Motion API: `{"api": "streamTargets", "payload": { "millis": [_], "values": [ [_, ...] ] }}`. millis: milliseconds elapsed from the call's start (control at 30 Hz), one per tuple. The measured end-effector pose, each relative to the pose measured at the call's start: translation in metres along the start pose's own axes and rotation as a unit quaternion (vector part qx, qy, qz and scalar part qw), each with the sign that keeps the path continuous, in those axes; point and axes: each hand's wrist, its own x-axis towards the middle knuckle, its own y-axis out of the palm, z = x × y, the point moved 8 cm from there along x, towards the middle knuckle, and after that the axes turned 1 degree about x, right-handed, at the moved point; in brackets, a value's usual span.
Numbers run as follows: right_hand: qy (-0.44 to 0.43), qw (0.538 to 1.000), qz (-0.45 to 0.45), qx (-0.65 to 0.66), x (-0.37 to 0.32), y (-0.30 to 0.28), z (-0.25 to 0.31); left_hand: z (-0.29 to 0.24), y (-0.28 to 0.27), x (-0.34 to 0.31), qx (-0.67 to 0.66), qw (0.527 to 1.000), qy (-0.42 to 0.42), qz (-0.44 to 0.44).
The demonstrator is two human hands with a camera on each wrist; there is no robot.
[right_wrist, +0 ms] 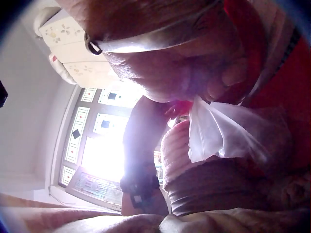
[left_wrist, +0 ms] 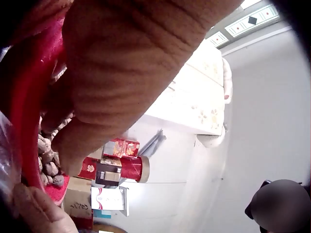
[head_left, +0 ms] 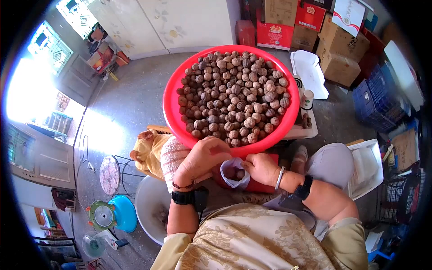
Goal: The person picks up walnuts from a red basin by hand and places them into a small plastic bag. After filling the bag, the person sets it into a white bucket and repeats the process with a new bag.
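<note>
A large red basin [head_left: 170,108] holds a heap of walnuts [head_left: 234,96]. Just below its near rim, my right hand [head_left: 262,168] pinches the edge of a thin whitish plastic bag [head_left: 228,181], which hangs with its mouth up and has several walnuts inside. In the right wrist view the bag [right_wrist: 221,131] drapes down from the fingers. My left hand [head_left: 208,157] is bent over at the basin's near rim, left of the bag's mouth. In the left wrist view its fingers [left_wrist: 73,141] overlap the walnuts; whether they grip anything I cannot tell.
Left of my legs stand a pale tub [head_left: 150,207], a blue basin [head_left: 122,213] and a round stool [head_left: 110,174]. A white foam tray [head_left: 308,74] lies right of the basin, with cardboard boxes [head_left: 339,67] and blue crates [head_left: 378,99] beyond. A pink towel [head_left: 173,157] hangs at the left.
</note>
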Motion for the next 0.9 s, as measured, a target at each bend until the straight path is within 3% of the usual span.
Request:
{"api": "streamTargets", "payload": {
  "millis": [67,100,167,200,267,333,400,533,600,900],
  "values": [
    [-0.003,1.000,-0.011,-0.010,0.000,-0.001,0.000,0.020,-0.006,-0.003,-0.152,0.978,-0.132,-0.051],
    [0.004,1.000,0.000,-0.011,0.000,0.001,-0.005,0.028,-0.006,0.000,-0.152,0.978,-0.131,-0.051],
    [0.009,1.000,0.009,-0.014,0.000,0.003,-0.006,0.045,-0.034,0.006,-0.033,0.979,-0.026,-0.201],
    [0.010,1.000,0.007,-0.007,0.000,0.002,-0.006,0.056,-0.036,0.010,-0.033,0.978,-0.024,-0.203],
    [0.008,1.000,0.004,0.000,0.000,0.001,-0.003,0.062,-0.058,0.007,0.132,0.935,-0.027,-0.329],
    [0.003,1.000,0.007,0.001,0.000,0.000,-0.002,0.068,-0.064,0.011,0.146,0.928,-0.044,-0.340],
    [-0.002,1.000,0.007,0.001,0.000,0.000,-0.001,0.062,-0.069,0.016,0.268,0.886,-0.008,-0.378],
    [-0.003,1.000,0.012,-0.001,-0.001,-0.001,0.001,0.071,-0.072,0.033,0.264,0.902,-0.078,-0.334],
    [-0.006,1.000,0.008,0.002,0.000,-0.001,0.001,0.080,-0.067,0.041,0.310,0.903,-0.167,-0.249],
    [-0.018,1.000,0.016,0.017,0.000,0.002,-0.001,0.083,-0.059,0.039,0.318,0.882,-0.191,-0.291]
  ]
}}
